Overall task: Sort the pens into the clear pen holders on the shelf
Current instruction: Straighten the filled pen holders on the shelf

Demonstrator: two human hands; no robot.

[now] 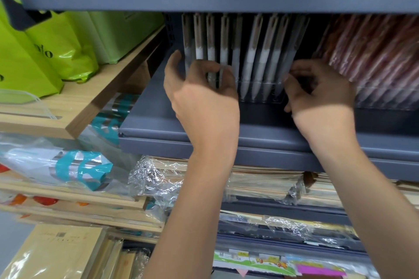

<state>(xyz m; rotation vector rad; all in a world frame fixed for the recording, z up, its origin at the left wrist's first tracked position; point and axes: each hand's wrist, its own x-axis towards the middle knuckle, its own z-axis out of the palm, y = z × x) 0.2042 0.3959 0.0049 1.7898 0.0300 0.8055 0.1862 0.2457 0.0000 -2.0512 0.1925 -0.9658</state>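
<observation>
Pens (249, 61), white-bodied with brownish caps, stand in rows in the clear pen holder (260, 97) on the grey shelf (158, 120). The left hand (201, 97) curls its grip around the holder's left end; the right hand (322, 95) pinches something at the right end (what exactly, I cannot tell). They look light, stiff and slick, so take each mid-barrel.

White-and-brown pens (249, 56), grey-blue shelf (158, 124), lime-green bags (45, 52)
</observation>
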